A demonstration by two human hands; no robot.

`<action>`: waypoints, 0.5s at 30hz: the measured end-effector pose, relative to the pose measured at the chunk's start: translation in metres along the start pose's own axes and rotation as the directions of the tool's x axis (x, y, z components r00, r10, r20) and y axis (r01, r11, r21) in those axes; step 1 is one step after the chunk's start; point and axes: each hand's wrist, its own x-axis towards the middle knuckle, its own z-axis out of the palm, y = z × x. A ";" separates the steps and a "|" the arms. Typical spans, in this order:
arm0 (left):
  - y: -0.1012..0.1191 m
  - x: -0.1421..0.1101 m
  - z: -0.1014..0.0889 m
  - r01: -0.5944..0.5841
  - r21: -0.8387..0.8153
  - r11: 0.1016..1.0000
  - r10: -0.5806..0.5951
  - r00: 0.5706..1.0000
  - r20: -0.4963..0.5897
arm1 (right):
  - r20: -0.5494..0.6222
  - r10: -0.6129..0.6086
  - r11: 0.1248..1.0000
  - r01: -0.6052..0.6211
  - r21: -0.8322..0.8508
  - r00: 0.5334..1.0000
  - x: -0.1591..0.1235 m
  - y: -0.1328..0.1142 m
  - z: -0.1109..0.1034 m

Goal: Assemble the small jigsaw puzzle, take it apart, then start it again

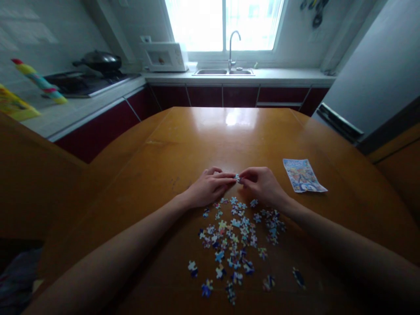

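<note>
Both my hands rest on a wooden table (229, 135), fingertips meeting over small jigsaw puzzle pieces (237, 178). My left hand (210, 187) lies palm down with its fingers pinched at the pieces. My right hand (262, 183) is curled, also pinching them from the other side. Several loose coloured puzzle pieces (236, 238) lie scattered on the table between my forearms, nearer to me than my hands.
A printed picture leaflet (303, 175) lies on the table right of my right hand. Behind the table run a kitchen counter with a sink and tap (229, 65), a microwave (163, 57), a stove with a pan (98, 63), and a fridge (370, 78).
</note>
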 end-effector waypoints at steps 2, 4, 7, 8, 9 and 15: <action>0.000 0.000 -0.001 -0.002 0.002 1.000 0.002 1.000 0.001 | -0.023 0.012 0.999 -0.011 0.040 1.000 0.006 0.011 -0.002; 0.000 0.000 -0.001 -0.003 0.005 1.000 0.003 1.000 0.003 | -0.022 0.002 0.998 -0.001 0.069 1.000 0.008 0.018 0.000; -0.001 0.000 -0.001 -0.002 0.011 1.000 0.002 1.000 0.001 | -0.022 -0.044 0.997 0.045 0.055 0.999 0.008 0.022 0.003; -0.001 0.000 -0.001 -0.001 0.013 1.000 0.001 1.000 0.002 | -0.027 -0.058 0.998 0.059 0.038 0.998 0.008 0.022 0.004; -0.001 0.000 0.000 -0.002 0.014 1.000 0.002 1.000 0.004 | -0.033 -0.069 0.997 0.070 0.021 0.997 0.008 0.022 0.004; -0.001 0.000 -0.001 -0.012 0.015 1.000 0.012 1.000 -0.003 | -0.008 -0.117 0.989 0.116 -0.093 0.993 0.009 0.025 0.002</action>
